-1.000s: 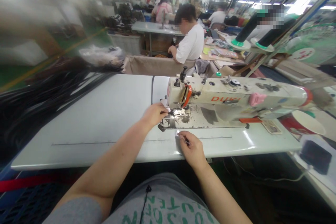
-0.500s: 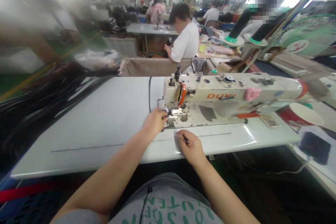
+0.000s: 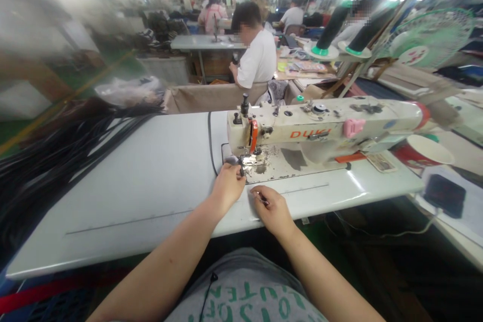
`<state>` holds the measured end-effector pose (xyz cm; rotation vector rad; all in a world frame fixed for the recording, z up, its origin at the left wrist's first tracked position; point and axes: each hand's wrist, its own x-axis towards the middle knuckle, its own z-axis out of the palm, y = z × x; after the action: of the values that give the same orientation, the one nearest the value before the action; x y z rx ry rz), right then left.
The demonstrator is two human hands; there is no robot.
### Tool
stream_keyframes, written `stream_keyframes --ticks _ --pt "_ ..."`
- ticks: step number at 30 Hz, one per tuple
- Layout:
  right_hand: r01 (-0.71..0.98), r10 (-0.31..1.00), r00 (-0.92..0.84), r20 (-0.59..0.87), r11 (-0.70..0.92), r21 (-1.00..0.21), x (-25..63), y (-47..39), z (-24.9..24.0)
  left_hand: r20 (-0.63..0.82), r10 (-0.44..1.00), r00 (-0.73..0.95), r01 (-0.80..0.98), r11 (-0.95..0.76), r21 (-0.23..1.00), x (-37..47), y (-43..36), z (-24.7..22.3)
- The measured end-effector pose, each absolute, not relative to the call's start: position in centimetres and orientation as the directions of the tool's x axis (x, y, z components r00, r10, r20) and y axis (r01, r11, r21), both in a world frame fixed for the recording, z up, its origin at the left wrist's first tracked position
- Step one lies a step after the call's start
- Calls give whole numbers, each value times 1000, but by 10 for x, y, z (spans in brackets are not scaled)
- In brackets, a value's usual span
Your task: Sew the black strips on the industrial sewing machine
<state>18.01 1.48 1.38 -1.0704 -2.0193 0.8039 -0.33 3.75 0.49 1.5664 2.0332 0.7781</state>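
Observation:
A white sewing machine with orange lettering stands on a pale worktable. My left hand is at the left of its needle plate, fingers pinched on a small dark piece that is mostly hidden. A thin black strip curves over the table behind that hand; whether it joins the dark piece I cannot tell. Close to the table's front edge, my right hand is closed, with a small shiny thing showing between the fingers, too small to name.
Long black strips hang in a heap over the table's left end. Two dark thread cones and a green fan stand behind the machine. A red-and-white tub and a phone lie right. A co-worker sits beyond.
My left hand has come slightly toward me and to the right, beside the needle plate. The right hand stays almost where it was, still closed. The whole view has shifted a little.

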Motion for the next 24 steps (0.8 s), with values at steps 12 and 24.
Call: stream_keyframes --ticks 12,24 --pt "197 893 -437 112 217 -956 220 4 26 -53 999 -5 915 26 402 -3 11 15" --pt "346 799 600 -32 -295 -891 400 -14 -30 201 956 213 946 -253 202 -1 -7 15"
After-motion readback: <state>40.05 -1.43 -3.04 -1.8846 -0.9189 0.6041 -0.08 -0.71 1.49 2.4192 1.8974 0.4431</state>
